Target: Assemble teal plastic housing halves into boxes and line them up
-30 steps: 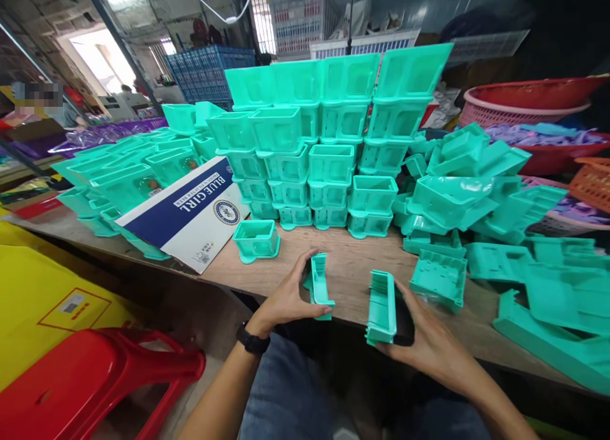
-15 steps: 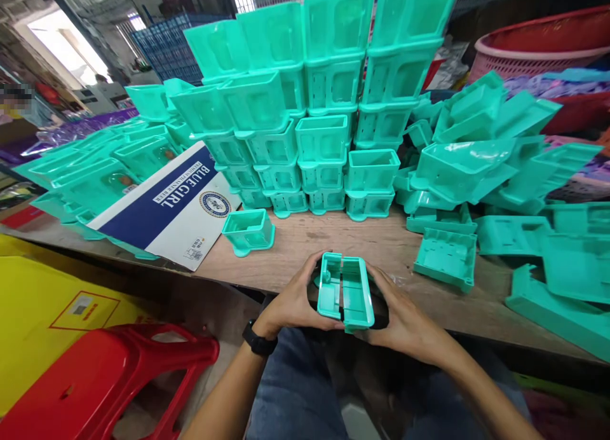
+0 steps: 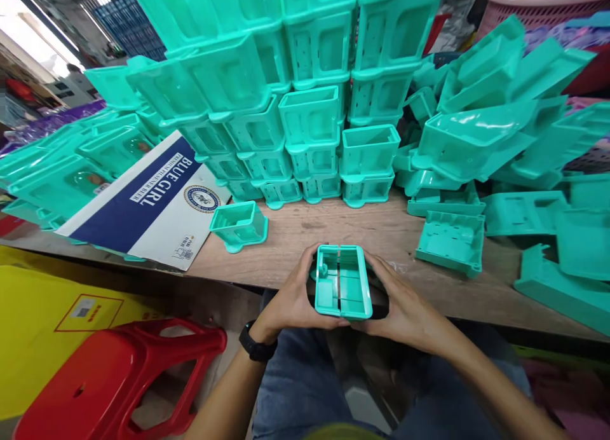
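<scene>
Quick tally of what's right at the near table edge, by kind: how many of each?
Teal half-shells pressed together between the left hand and right hand: 2
Single teal box standing alone on the table: 1
Blue-and-white printed cardboard sheet: 1
Red plastic stool: 1
Total: 5

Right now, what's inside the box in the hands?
The box is open-topped: a centre seam and small moulded ribs show, nothing loose. Its underside is hidden by the left hand and right hand.
</scene>
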